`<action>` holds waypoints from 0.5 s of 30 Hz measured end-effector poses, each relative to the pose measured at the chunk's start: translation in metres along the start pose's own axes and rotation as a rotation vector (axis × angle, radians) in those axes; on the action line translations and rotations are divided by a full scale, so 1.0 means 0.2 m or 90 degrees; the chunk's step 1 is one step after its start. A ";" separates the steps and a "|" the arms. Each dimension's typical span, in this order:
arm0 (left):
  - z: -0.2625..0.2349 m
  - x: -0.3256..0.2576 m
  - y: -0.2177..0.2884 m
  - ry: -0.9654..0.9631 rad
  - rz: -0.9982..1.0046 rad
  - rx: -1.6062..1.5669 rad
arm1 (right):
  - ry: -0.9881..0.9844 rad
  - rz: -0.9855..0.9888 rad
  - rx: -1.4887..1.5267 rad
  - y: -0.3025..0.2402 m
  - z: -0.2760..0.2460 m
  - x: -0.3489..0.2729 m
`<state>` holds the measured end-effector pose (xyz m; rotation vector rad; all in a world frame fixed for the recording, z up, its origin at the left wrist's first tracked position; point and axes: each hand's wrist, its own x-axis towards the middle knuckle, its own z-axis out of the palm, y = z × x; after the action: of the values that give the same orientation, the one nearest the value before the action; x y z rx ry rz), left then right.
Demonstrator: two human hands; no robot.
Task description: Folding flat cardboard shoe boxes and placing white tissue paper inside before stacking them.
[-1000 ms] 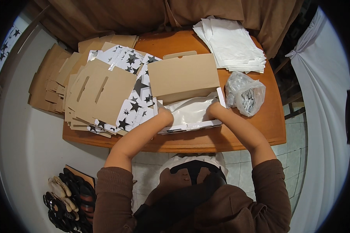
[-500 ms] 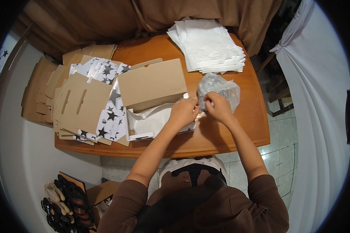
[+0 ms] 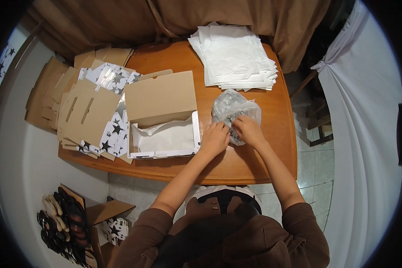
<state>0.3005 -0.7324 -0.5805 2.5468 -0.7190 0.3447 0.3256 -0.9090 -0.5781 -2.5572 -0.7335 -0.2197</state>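
A clear plastic bag [image 3: 228,103] with small greyish items inside lies on the table in front of both hands. My left hand [image 3: 215,137] is closed on the near left edge of the bag, its fingers bent together. At the bag's mouth, the fingers of my right hand [image 3: 249,129] are curled in a pinch; what they hold is hidden. Left of my hands stands an open cardboard box [image 3: 163,96], its lid raised and white paper [image 3: 165,136] lining its inside.
Flat cardboard pieces [image 3: 91,107], some printed with black stars, are piled at the left. A stack of white paper sheets [image 3: 236,56] lies at the back right of the wooden table [image 3: 277,156]. Several shoes [image 3: 67,223] sit on the lower left, beside a star-patterned box [image 3: 116,230].
My left hand has moved from the box's right edge to the plastic bag. My right hand has shifted slightly nearer, into the bag's mouth, which looks wider. The whole view has shifted slightly.
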 end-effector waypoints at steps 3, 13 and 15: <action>-0.06 0.01 0.01 0.084 -0.039 -0.053 | 0.026 0.085 0.154 -0.01 -0.07 0.02; -0.30 -0.06 -0.12 0.116 -0.209 -0.225 | -0.067 0.089 0.401 -0.24 -0.06 0.23; -0.37 -0.11 -0.17 0.108 -0.233 -0.201 | -0.090 0.076 0.412 -0.32 -0.04 0.30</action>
<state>0.2929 -0.6593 -0.5368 2.2540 -0.2145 0.2904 0.3411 -0.8374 -0.5298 -1.9958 -0.5772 0.2126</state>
